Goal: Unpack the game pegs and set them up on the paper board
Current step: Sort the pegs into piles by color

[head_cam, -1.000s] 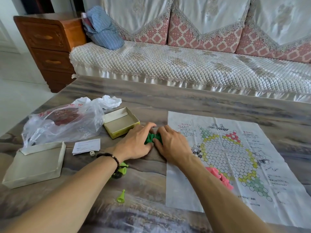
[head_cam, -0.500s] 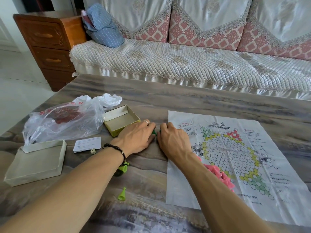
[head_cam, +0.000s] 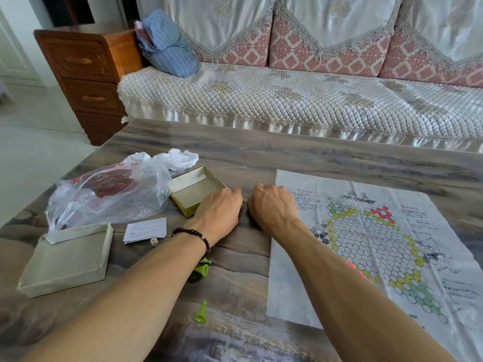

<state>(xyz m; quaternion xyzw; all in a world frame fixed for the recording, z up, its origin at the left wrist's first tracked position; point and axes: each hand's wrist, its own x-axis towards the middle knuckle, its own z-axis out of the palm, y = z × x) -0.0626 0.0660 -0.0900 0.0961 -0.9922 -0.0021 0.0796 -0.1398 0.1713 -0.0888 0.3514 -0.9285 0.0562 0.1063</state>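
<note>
Two hands meet knuckles-up on the table (head_cam: 261,152), fingers curled down and out of sight; whether they clamp anything cannot be told. Only a sliver of dark green (head_cam: 244,202) shows in the gap between the left hand (head_cam: 218,210) and right hand (head_cam: 273,205). Both forearms reach forward from the lower frame, the left wrist wearing a bead bracelet (head_cam: 193,235). The right hand sits at the paper board's (head_cam: 379,246) near-left corner, the left just beside an open box (head_cam: 194,192). Pink pegs (head_cam: 359,271) on the board are mostly hidden by the right forearm. Light green pegs (head_cam: 201,269) peek from under the left wrist; one more peg (head_cam: 200,312) lies alone nearer the camera.
</note>
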